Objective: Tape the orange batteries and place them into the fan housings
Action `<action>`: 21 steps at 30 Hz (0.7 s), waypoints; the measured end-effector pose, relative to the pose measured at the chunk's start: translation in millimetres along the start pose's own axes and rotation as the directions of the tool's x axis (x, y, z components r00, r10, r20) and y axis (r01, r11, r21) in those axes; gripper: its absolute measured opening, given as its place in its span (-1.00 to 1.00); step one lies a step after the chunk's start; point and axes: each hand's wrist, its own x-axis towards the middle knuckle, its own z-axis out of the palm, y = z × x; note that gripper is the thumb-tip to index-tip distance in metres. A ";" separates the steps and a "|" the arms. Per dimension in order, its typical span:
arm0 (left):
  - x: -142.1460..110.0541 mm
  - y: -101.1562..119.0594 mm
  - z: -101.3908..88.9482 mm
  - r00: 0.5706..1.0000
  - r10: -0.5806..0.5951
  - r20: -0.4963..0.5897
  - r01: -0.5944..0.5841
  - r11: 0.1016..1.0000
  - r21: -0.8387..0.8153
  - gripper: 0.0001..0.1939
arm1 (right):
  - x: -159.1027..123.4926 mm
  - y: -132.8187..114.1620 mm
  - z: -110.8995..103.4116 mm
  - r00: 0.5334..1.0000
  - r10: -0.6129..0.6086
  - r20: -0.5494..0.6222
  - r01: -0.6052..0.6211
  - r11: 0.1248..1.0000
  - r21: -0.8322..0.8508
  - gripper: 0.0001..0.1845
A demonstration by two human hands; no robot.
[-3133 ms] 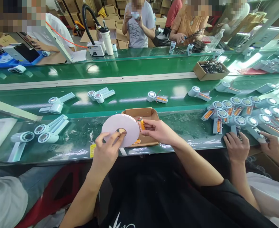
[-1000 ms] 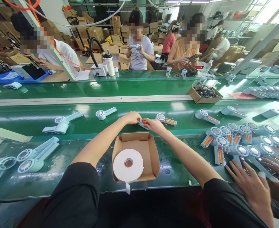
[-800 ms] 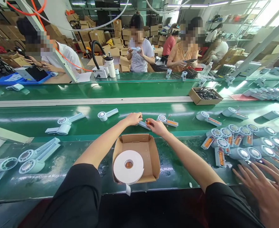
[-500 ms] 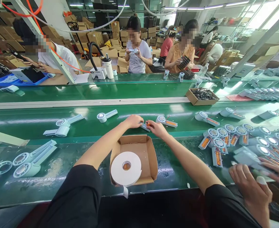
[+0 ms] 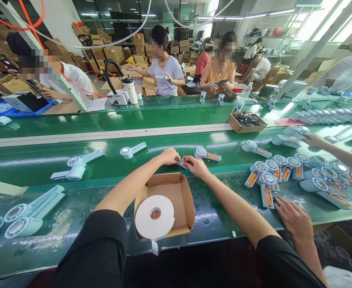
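Both my hands reach out over the green conveyor belt (image 5: 110,162). My left hand (image 5: 170,156) and my right hand (image 5: 196,166) meet on a small pale blue fan housing part (image 5: 182,162) with an orange piece in it, lying on the belt. Fingers of both hands pinch it. Near my body sits an open cardboard tray (image 5: 182,196) with a large white tape roll (image 5: 154,217) leaning in its front corner. A pale blue handheld fan body (image 5: 206,154) with an orange battery lies just right of my right hand.
Several fan bodies lie on the belt at left (image 5: 75,168) and in a dense cluster at right (image 5: 287,168). A neighbour's hand (image 5: 293,218) rests at the right edge. A box of dark parts (image 5: 246,122) stands beyond. People work across the line.
My hands left the tape roll, which now rests in the tray, and reached out to the part on the belt. In the last second they stayed there; the neighbour's hands shifted.
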 end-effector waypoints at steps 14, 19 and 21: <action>15.8 22.7 -3.8 0.959 -0.267 -0.091 0.228 0.923 -0.310 -0.67 | 29.3 -33.2 -14.2 0.945 0.109 0.310 0.024 0.918 -0.397 -0.61; 9.0 49.9 -16.1 0.929 -0.327 -0.173 0.258 0.909 -0.328 -0.72 | 43.8 -37.8 -23.3 0.920 0.069 0.386 0.106 0.904 -0.415 -0.65; -15.9 62.8 -24.4 0.912 -0.333 -0.241 0.246 0.912 -0.328 -0.61 | 47.5 -35.6 -28.3 0.916 0.048 0.397 0.128 0.905 -0.406 -0.67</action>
